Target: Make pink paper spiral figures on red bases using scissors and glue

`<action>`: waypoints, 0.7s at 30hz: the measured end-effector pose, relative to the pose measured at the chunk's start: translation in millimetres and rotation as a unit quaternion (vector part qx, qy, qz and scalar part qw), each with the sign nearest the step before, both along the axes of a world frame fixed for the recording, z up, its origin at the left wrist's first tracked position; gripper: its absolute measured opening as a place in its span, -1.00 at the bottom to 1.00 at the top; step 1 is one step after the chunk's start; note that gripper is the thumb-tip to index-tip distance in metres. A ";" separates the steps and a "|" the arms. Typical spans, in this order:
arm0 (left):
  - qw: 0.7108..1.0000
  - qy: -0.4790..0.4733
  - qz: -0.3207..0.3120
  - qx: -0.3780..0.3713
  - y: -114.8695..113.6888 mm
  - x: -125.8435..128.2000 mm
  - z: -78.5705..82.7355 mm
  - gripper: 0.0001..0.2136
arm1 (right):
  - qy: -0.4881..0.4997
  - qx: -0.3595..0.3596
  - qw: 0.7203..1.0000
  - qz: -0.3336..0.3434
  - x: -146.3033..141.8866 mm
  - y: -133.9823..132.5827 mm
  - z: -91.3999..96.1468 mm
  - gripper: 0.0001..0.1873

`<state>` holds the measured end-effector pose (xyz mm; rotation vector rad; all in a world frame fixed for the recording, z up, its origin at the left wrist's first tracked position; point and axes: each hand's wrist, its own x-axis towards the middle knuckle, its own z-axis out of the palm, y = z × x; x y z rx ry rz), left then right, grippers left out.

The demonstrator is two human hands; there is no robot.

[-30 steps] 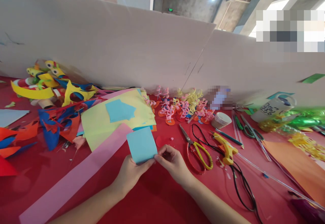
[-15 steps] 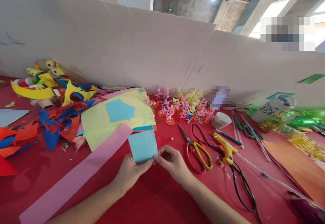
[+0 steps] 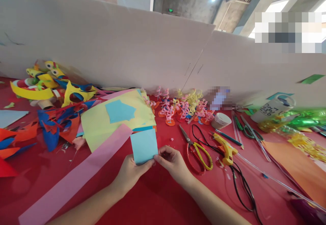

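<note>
A folded light blue paper square [image 3: 144,145] is held upright over the red table [image 3: 158,197]. My left hand [image 3: 131,174] grips its lower edge from below, thumb across the front. My right hand [image 3: 173,162] pinches the paper's lower right corner with curled fingers. A long pink paper strip [image 3: 76,179] lies just left of my hands. Red and yellow scissors [image 3: 197,150] lie to the right of my right hand.
Yellow sheets [image 3: 114,119] with a blue cut-out lie behind the paper. Coloured paper scraps [image 3: 56,116] pile up at left. Curled paper flowers [image 3: 183,107], a tape roll [image 3: 221,120], a yellow glue gun [image 3: 226,148] with black cord, and an orange sheet [image 3: 297,165] sit right. A cardboard wall [image 3: 114,48] backs the table.
The blue paper has turned slightly and shifted a little to the right in my fingers. My hands stay in about the same place.
</note>
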<state>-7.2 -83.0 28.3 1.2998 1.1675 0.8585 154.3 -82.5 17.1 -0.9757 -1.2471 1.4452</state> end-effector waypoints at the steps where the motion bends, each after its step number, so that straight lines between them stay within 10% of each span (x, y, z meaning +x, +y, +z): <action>1: 1.000 0.001 0.000 0.000 0.0 -0.2 -0.7 -0.79 | -0.002 -0.001 1.000 0.003 0.1 0.1 0.3 -0.73; 21: 1.000 0.006 -0.021 0.020 0.4 0.3 3.3 -0.81 | -0.007 -0.007 1.000 -0.003 -0.5 0.6 1.6 -0.66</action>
